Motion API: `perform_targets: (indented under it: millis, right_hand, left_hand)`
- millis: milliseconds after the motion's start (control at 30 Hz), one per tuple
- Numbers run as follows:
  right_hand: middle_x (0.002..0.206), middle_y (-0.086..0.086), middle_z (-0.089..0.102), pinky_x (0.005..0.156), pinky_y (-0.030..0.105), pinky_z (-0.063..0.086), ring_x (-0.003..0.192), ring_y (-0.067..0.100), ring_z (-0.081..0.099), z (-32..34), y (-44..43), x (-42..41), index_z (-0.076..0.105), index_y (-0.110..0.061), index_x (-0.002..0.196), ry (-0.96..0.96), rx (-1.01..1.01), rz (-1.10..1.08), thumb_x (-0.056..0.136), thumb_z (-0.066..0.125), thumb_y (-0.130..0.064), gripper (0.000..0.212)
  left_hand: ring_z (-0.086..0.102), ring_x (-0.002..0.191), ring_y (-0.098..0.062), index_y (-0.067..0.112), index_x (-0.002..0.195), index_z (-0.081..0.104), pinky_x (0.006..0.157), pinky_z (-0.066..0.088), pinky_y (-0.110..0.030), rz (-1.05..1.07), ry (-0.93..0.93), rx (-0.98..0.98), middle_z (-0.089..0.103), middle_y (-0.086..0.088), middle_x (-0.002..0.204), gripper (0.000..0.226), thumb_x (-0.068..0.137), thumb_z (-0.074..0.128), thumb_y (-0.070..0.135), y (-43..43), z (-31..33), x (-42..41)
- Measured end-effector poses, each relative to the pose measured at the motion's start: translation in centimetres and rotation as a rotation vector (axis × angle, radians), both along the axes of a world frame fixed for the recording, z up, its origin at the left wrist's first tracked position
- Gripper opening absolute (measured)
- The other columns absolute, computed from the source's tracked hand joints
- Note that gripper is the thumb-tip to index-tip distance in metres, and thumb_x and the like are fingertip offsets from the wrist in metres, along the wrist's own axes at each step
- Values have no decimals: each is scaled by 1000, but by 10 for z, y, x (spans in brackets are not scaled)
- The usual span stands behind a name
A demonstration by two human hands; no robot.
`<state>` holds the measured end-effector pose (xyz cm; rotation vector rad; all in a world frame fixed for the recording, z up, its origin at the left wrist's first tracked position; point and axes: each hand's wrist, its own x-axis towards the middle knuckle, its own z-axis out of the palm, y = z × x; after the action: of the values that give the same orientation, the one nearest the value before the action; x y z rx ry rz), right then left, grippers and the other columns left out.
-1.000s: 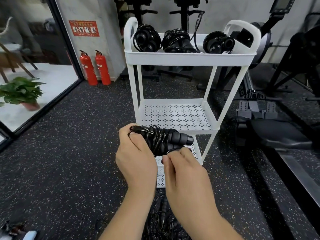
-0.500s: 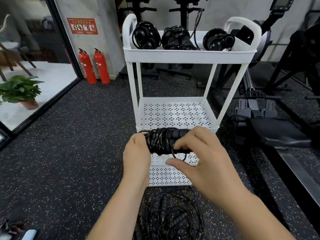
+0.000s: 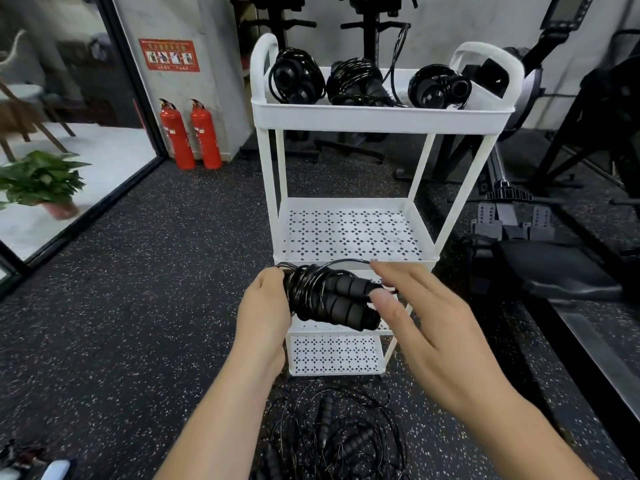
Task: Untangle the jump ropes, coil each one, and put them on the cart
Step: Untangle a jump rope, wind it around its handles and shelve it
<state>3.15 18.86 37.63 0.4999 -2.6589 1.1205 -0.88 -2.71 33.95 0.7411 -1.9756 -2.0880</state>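
Observation:
My left hand [image 3: 265, 313] grips a black jump rope [image 3: 329, 297] wound into a tight coil around its two foam handles, held in front of the white three-tier cart [image 3: 381, 114]. My right hand [image 3: 426, 323] hovers at the coil's right end with fingers spread; a thin loop of cord arcs up to its fingertips. Three coiled ropes [image 3: 356, 83] lie on the cart's top tray. A tangle of black ropes and handles [image 3: 332, 434] lies on the floor below my hands.
The cart's middle shelf [image 3: 349, 233] is bare perforated metal. Two red fire extinguishers [image 3: 190, 133] stand by the wall at left, a potted plant [image 3: 41, 181] behind glass. Rowing machine parts [image 3: 540, 258] crowd the right side. Speckled black floor spreads to the left.
My right hand has released its grip on the coil's handle end and opened its fingers. The view has moved slightly closer to the cart.

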Motion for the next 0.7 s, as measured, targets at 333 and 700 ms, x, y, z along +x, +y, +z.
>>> perform_targets:
  millis: [333, 700]
  right_hand:
    - [106, -19, 77, 91, 31, 47, 101, -4, 67, -6, -22, -3, 78, -40, 105, -400, -451, -91, 108, 49, -32, 30]
    - [115, -36, 70, 102, 22, 49, 109, -10, 68, -13, -39, 4, 48, -50, 142, -501, -496, -5, 95, 80, -26, 61]
  left_hand:
    - [47, 81, -18, 17, 88, 59, 76, 39, -41, -2, 55, 108, 56, -2, 84, 23, 90, 47, 37, 11, -3, 0]
    - [44, 78, -20, 21, 87, 57, 72, 36, -41, 130, -33, 163, 53, -3, 80, 24, 82, 44, 41, 21, -9, 3]
